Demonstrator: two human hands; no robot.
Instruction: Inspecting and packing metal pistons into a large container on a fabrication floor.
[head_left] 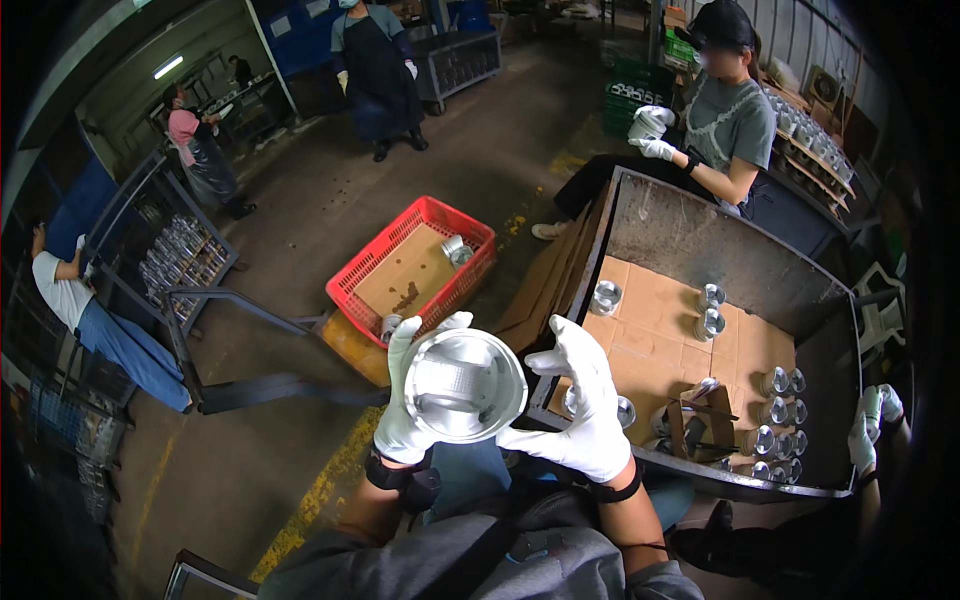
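Observation:
In front of my body I hold a shiny silver piston (465, 388), its round face tilted up toward me. My white-gloved left hand (402, 400) wraps its left side, with fingertips showing behind the upper rim. On the other side, my gloved right hand (580, 410) has its fingers spread apart. Its thumb reaches close to the piston's lower right rim; whether it touches is unclear. Beyond my hands is a red plastic basket (345, 290) lined with cardboard, with a few pistons (458, 250) inside.
To my right stands a large metal bin (690, 225) with a cardboard base, several pistons (710, 323) and a small cardboard box (690, 430). A seated co-worker (735, 130) holds a piston across it; another person's gloved hands (868, 430) are at far right. A metal-framed cart (185, 250) stands left.

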